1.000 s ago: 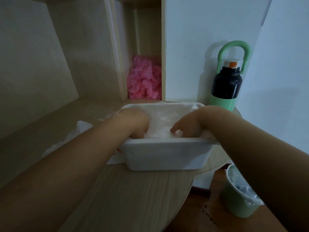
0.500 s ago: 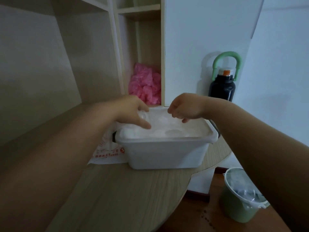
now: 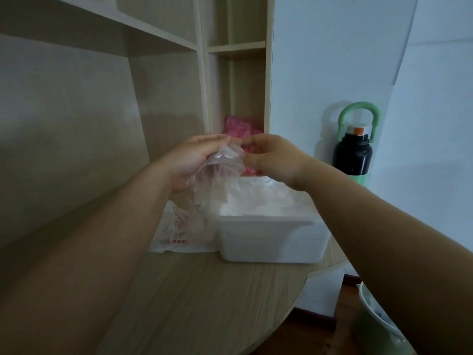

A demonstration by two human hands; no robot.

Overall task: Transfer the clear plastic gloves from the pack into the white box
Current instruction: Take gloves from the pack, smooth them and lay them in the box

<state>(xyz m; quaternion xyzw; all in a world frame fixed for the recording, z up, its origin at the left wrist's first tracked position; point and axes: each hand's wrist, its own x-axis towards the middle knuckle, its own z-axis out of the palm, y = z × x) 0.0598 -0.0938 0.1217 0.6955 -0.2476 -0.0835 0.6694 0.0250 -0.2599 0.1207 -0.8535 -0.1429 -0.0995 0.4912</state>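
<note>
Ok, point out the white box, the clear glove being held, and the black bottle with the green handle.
white box (image 3: 271, 242): head view, on its front wall.
clear glove (image 3: 225, 162): head view, on the bunched upper part.
black bottle (image 3: 352, 157): head view, on its black body.

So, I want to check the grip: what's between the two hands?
A crumpled clear glove: the left hand grips it, the right hand pinches its top edge, above the white box. Head view.
</note>
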